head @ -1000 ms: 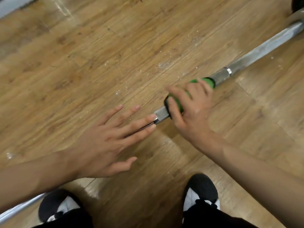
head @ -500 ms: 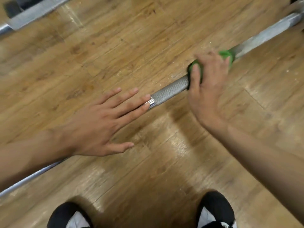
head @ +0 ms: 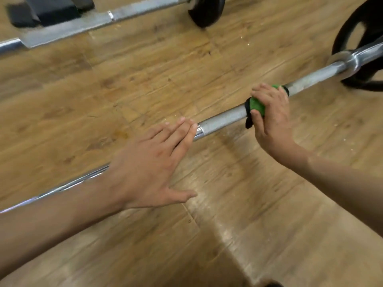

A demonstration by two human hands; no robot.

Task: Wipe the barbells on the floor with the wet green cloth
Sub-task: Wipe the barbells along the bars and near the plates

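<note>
Head view: your right hand (head: pixel 271 121) curls tight around the green cloth (head: pixel 257 105) on the near barbell (head: pixel 223 121), which lies on a scuffed wooden floor (head: pixel 145 79). Your left hand (head: pixel 149 166) lies flat on it, fingers straight and together. Second barbell (head: pixel 93 21) beyond.

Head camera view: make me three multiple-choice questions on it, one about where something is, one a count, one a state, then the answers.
1. Where is the green cloth?
A. Round the near barbell, under the right hand
B. Tucked in a pocket
C. Hung on a rack

2. How many barbells show?
A. One
B. Two
C. Four

3. How is the left hand?
A. Clenched in a fist
B. Fingers straight, over the near barbell
C. Pinching the green cloth

Answers:
1 A, the right hand's fingers curl round the cloth on the bar.
2 B, the near one plus the far barbell beyond it.
3 B, its fingers lie flat and hold nothing.
</note>
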